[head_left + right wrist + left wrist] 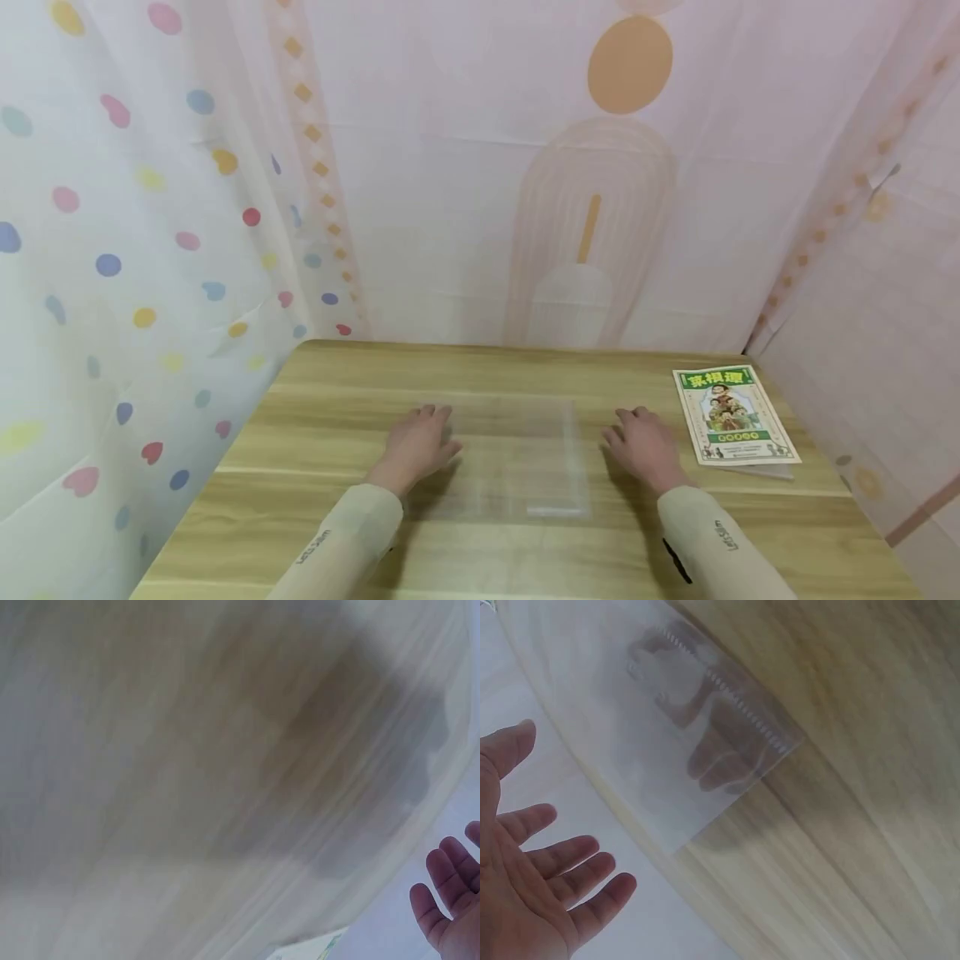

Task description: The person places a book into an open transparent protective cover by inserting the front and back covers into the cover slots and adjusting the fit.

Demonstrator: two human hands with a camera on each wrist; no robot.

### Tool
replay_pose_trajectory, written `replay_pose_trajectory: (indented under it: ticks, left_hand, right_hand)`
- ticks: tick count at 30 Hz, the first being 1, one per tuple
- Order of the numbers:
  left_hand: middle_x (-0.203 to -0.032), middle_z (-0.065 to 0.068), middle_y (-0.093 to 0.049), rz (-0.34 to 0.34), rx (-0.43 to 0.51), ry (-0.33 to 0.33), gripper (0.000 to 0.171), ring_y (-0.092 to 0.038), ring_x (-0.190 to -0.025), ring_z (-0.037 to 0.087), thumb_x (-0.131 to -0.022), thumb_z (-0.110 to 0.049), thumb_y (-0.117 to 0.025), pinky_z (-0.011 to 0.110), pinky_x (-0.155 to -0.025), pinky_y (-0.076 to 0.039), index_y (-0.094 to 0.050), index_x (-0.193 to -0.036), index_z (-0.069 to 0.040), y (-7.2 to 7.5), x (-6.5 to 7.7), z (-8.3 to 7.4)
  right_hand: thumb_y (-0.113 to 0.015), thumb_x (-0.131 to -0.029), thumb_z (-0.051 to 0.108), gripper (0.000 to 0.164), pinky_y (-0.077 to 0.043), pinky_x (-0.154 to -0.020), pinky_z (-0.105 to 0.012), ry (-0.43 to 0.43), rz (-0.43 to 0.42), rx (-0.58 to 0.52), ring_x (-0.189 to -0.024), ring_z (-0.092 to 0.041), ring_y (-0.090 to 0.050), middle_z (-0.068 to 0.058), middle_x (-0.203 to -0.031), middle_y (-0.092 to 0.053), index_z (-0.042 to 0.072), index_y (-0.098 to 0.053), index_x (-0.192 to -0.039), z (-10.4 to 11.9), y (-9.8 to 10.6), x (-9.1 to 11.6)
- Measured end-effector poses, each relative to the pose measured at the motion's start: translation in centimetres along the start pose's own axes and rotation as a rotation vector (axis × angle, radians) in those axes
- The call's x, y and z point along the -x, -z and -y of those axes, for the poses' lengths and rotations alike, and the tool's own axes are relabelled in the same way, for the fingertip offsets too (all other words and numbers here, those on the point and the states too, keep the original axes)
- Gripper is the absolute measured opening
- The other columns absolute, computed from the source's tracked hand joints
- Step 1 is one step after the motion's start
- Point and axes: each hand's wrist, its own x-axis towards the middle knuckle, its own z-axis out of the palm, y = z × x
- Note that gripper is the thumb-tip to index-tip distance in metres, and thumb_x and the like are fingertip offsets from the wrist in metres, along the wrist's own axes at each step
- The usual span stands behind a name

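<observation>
A transparent plastic cover (517,458) lies flat on the wooden table between the two hands. My left hand (418,446) hovers at its left side, fingers relaxed and spread, holding nothing. In the left wrist view that hand (551,877) is seen palm-side with fingers apart, and the glossy plastic (622,727) mirrors it. To the right of the cover, my right hand (643,446) hangs over the table with loosely bent fingers and nothing in them. The right wrist view catches this hand (454,900) at its lower right edge, above its shadow.
A booklet (735,415) with a green and cream illustrated cover lies at the table's right side, a clear sheet (765,471) poking out beneath it. Patterned curtains (420,208) enclose the wooden table (352,375) at the back and both sides.
</observation>
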Motion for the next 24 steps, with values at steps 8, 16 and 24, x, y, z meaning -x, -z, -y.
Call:
replay_pose_trajectory:
  ticks: [8, 16, 24]
  left_hand:
    - [-0.122, 0.024, -0.062, -0.005, -0.026, 0.014, 0.054, -0.059, -0.105, 0.038, -0.087, -0.036, -0.067, 0.052, -0.081, -0.056, -0.057, -0.128, -0.003, -0.1, 0.0, -0.1]
    - [-0.121, 0.022, -0.065, 0.04, 0.021, 0.045, 0.049, -0.06, -0.106, 0.037, -0.087, -0.033, -0.066, 0.051, -0.085, -0.055, -0.061, -0.124, -0.002, 0.0, 0.3, -0.4]
    - [-0.12, 0.02, -0.066, 0.062, 0.038, 0.062, 0.048, -0.06, -0.106, 0.035, -0.087, -0.031, -0.067, 0.049, -0.084, -0.056, -0.061, -0.124, -0.002, 0.2, 0.6, -0.4]
  right_hand:
    - [-0.053, -0.094, 0.027, 0.047, -0.05, -0.083, -0.061, -0.019, -0.011, -0.001, -0.102, -0.048, -0.055, -0.036, -0.118, -0.058, -0.01, -0.058, -0.124, -1.8, 1.3, 0.2]
    - [-0.053, -0.094, 0.024, 0.046, -0.05, -0.079, -0.063, -0.07, -0.019, -0.017, -0.099, -0.051, -0.055, -0.039, -0.115, -0.057, -0.013, -0.058, -0.12, -4.2, 2.2, 1.0]
    - [-0.051, -0.095, 0.025, 0.05, -0.048, -0.079, -0.065, -0.109, -0.002, 0.019, -0.1, -0.056, -0.051, -0.045, -0.115, -0.052, -0.017, -0.054, -0.121, -7.2, 4.5, 1.5]
